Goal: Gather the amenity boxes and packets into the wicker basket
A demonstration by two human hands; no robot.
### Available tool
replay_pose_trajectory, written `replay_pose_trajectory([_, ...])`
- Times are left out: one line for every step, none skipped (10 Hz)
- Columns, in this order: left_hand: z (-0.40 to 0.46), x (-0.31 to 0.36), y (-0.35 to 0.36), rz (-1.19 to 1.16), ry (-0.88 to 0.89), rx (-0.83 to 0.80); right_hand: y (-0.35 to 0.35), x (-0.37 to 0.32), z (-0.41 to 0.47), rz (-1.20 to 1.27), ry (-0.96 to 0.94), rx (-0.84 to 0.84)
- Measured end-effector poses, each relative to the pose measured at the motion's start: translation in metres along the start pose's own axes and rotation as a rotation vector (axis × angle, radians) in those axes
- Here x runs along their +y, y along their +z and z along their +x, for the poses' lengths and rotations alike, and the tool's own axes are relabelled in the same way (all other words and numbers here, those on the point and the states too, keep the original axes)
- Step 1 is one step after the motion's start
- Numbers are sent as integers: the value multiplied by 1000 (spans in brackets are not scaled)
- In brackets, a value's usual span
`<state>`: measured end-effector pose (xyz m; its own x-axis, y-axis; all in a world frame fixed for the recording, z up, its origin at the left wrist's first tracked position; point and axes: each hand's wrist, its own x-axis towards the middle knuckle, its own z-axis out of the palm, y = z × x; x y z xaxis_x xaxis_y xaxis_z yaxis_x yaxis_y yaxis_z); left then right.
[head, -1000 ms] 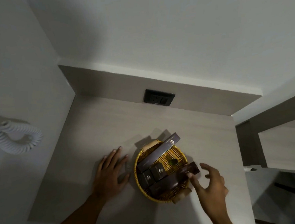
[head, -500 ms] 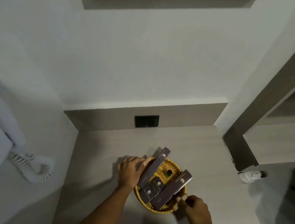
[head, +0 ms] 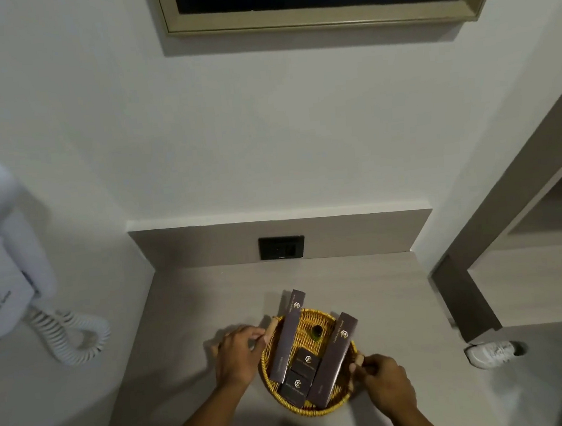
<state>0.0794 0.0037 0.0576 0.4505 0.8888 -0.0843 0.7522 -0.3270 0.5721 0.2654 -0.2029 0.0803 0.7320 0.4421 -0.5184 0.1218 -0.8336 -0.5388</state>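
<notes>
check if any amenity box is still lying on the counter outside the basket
No, both long boxes and the two small boxes sit in the wicker basket.

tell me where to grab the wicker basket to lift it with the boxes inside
Grip the two wooden handles on opposite rims of the wicker basket, coming in from its left and right. The left hand and right hand already sit there. Long boxes overhang the far rim, so keep it level.

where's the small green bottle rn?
Head view: the small green bottle sits inside the wicker basket, toward its far side, between the two long dark boxes.
</notes>
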Motion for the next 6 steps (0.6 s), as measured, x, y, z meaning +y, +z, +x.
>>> replay_pose_trajectory([-9,-3,-1,-25,-44,23,-10,-11,15,-84,-66,46])
replay_pose_trajectory([-17,-3,-1,-37,-66,51,-15,-20,24,-140,-119,87])
replay_pose_trajectory([-28,-2,-3,-28,-99,53,-14,-36,34,-223,-201,160])
replay_pose_trajectory([-30,3,-4,28,-124,38,-15,-45,37,-285,-205,181])
replay_pose_trajectory([-25,6,-9,97,-117,34,-15,-49,38,-316,-211,164])
replay_pose_trajectory([-18,4,-13,183,-73,70,-18,-48,42,-327,-254,194])
